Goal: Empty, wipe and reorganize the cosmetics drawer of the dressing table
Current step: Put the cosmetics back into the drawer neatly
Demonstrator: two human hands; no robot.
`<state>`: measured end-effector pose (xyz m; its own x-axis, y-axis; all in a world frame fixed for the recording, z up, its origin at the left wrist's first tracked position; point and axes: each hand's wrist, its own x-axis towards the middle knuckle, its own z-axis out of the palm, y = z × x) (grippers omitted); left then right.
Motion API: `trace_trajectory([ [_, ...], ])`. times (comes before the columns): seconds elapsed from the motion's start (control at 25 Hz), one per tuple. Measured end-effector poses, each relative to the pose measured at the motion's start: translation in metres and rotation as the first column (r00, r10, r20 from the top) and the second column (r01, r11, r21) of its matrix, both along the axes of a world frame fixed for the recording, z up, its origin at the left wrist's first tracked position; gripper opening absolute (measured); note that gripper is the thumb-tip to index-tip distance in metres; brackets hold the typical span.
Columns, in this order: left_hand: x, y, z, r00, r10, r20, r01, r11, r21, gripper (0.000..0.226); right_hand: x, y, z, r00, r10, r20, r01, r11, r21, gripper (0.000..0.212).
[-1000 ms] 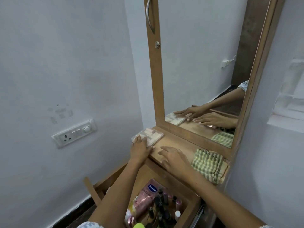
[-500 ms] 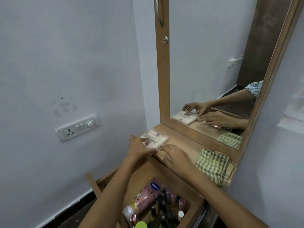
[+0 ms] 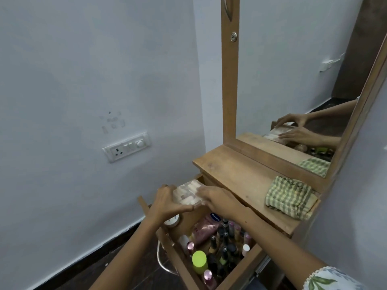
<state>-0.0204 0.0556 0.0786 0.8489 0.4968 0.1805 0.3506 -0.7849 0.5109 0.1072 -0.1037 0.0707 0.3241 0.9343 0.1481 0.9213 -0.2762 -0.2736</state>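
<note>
- Both my hands hold the clear palette case (image 3: 188, 193) over the back left corner of the open drawer (image 3: 236, 275), just below the dressing table's top (image 3: 240, 174).
- My left hand (image 3: 165, 204) curls round its left side, thumb under the near edge.
- My right hand (image 3: 217, 197) lies on its right end, fingers bent over it; blurred, so probably gripping.
- In the drawer: pink lotion tube (image 3: 206, 227) lying flat, dark bottles upright, a lime-capped bottle (image 3: 199, 261) near the front edge.
- Checked cloth (image 3: 290, 197) folded at the top's right edge, below the mirror (image 3: 293, 80).
</note>
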Motion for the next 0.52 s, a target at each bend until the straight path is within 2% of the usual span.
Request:
trace_trajectory([
  [0.16,-0.001,-0.003,-0.021,0.995,-0.008,-0.103,0.010,1.000,0.022,0.068,-0.007,0.007,-0.012,0.999,-0.023,-0.032,0.017,0.987,-0.160,0.039],
  [0.28,0.010,-0.011,-0.032,0.992,-0.040,-0.115,0.045,0.998,0.036,0.066,-0.004,0.011,-0.015,0.997,-0.074,-0.017,0.066,0.954,-0.291,0.044],
  [0.4,0.021,-0.017,-0.040,0.990,-0.049,-0.129,0.057,0.996,0.063,0.072,0.001,0.015,-0.019,0.996,-0.086,-0.017,0.075,0.934,-0.349,0.043],
  [0.52,0.029,-0.020,-0.053,0.977,-0.022,-0.212,0.047,0.992,0.113,0.063,0.006,0.022,-0.024,0.995,-0.099,-0.021,0.083,0.915,-0.394,0.041],
])
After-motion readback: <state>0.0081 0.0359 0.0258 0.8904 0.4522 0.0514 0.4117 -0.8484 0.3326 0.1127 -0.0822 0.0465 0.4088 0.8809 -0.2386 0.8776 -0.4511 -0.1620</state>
